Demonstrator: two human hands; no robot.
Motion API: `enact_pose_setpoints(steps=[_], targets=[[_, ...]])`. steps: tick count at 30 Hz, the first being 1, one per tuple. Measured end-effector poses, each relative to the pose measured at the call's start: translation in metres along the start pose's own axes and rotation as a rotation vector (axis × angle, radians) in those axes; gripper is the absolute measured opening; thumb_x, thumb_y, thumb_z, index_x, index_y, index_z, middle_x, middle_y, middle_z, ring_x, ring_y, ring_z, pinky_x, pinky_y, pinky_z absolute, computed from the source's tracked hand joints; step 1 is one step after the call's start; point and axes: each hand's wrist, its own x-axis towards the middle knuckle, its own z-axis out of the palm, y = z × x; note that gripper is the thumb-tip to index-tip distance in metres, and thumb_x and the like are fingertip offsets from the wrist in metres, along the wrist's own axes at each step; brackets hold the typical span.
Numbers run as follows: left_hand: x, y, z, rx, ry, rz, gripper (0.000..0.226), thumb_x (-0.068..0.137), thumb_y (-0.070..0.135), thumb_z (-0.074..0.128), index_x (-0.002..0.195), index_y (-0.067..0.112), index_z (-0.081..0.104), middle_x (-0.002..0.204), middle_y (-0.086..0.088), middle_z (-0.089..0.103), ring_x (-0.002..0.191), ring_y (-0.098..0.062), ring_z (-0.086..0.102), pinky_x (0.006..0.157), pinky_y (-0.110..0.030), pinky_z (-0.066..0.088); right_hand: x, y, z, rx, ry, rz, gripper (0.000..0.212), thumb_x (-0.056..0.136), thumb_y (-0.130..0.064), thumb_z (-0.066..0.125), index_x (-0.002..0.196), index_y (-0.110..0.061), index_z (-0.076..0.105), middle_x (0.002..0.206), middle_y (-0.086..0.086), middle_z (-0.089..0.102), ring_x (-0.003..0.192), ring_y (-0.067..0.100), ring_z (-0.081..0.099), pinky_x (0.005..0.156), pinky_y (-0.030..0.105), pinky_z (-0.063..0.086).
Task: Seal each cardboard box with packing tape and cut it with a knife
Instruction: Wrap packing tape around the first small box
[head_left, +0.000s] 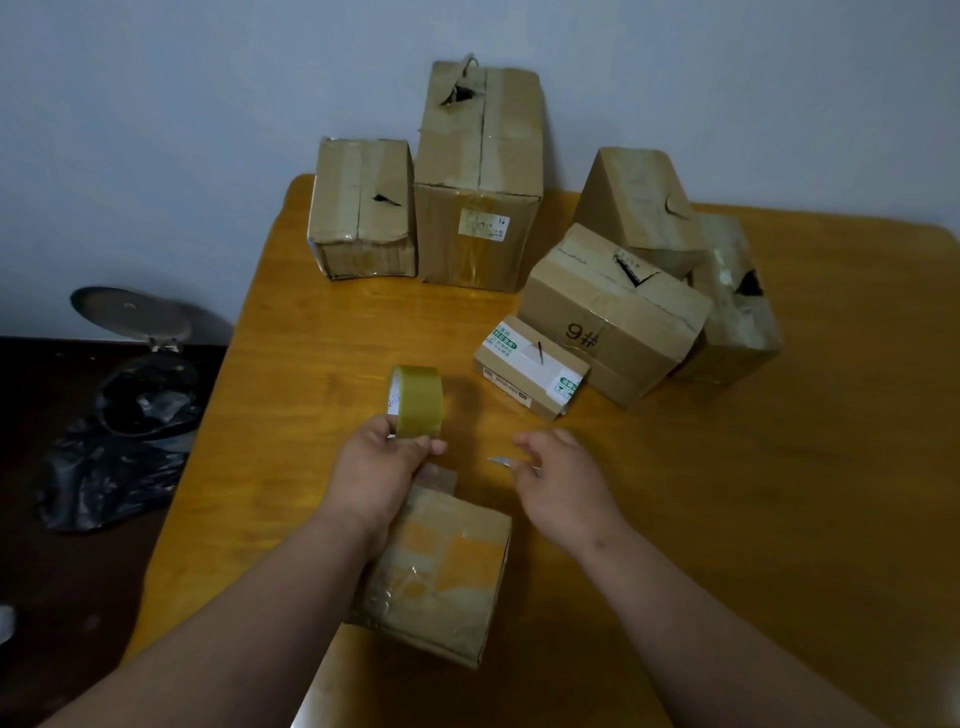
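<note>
A small cardboard box (441, 571), its top covered in clear tape, lies on the wooden table (727, 493) just below my hands. My left hand (379, 473) grips a roll of yellowish packing tape (418, 400), held upright above the box's far edge. A short strip of tape (439, 475) runs from the roll down to the box. To the right, my right hand (561, 478) holds a small knife (501, 461) whose blade points left toward the tape, a little apart from it.
Several more cardboard boxes stand at the back: a tall one (480, 176), a lower one (363, 208), one marked "9#" (613, 317), a small green-labelled one (530, 366). A pedal bin with a black bag (140, 384) stands on the floor at left.
</note>
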Motion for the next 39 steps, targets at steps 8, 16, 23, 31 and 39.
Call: enact_pose_setpoints(steps=[8, 16, 23, 31, 39], targets=[[0.002, -0.001, -0.011, -0.073, 0.009, -0.027, 0.012, 0.096, 0.006, 0.051, 0.099, 0.011, 0.062, 0.089, -0.005, 0.076, 0.081, -0.018, 0.069, 0.069, -0.032, 0.051, -0.023, -0.045, 0.029, 0.007, -0.208, -0.279, 0.035, 0.093, -0.046, 0.054, 0.119, -0.025, 0.065, 0.112, -0.007, 0.051, 0.108, 0.013, 0.049, 0.093, 0.031, 0.045], [-0.006, -0.012, -0.04, 0.042, -0.103, -0.064, 0.022, 0.089, 0.01, 0.068, 0.11, 0.011, 0.061, 0.095, -0.004, 0.077, 0.091, -0.019, 0.071, 0.074, -0.031, 0.053, -0.016, -0.049, 0.021, -0.011, -0.392, -0.174, 0.04, 0.097, -0.051, 0.048, 0.121, -0.023, 0.064, 0.111, -0.001, 0.056, 0.1, 0.016, 0.056, 0.085, 0.033, 0.049], [-0.005, -0.012, -0.062, 0.213, -0.022, 0.014, 0.012, 0.096, 0.011, 0.055, 0.1, 0.018, 0.064, 0.08, -0.003, 0.076, 0.077, -0.012, 0.069, 0.065, -0.025, 0.042, -0.009, -0.049, 0.01, 0.108, -0.437, -0.055, 0.056, 0.088, -0.06, 0.056, 0.133, -0.027, 0.058, 0.122, -0.006, 0.065, 0.105, 0.009, 0.061, 0.086, 0.026, 0.052], [-0.008, -0.058, -0.114, 0.369, 0.078, -0.173, 0.04, 0.08, -0.005, 0.066, 0.109, 0.022, 0.061, 0.09, -0.012, 0.072, 0.092, -0.031, 0.065, 0.081, -0.043, 0.053, -0.015, -0.048, 0.023, 0.114, -0.446, -0.021, 0.052, 0.085, -0.064, 0.057, 0.122, -0.028, 0.063, 0.098, -0.015, 0.063, 0.088, 0.001, 0.059, 0.068, 0.02, 0.045], [0.008, -0.088, -0.124, 0.417, 0.261, -0.302, 0.02, 0.082, -0.004, 0.058, 0.101, 0.001, 0.061, 0.069, -0.021, 0.069, 0.052, -0.032, 0.067, 0.047, -0.036, 0.053, -0.02, -0.05, 0.027, 0.161, -0.403, -0.01, 0.047, 0.083, -0.064, 0.059, 0.115, -0.031, 0.065, 0.095, -0.017, 0.063, 0.087, 0.001, 0.062, 0.067, 0.02, 0.048]])
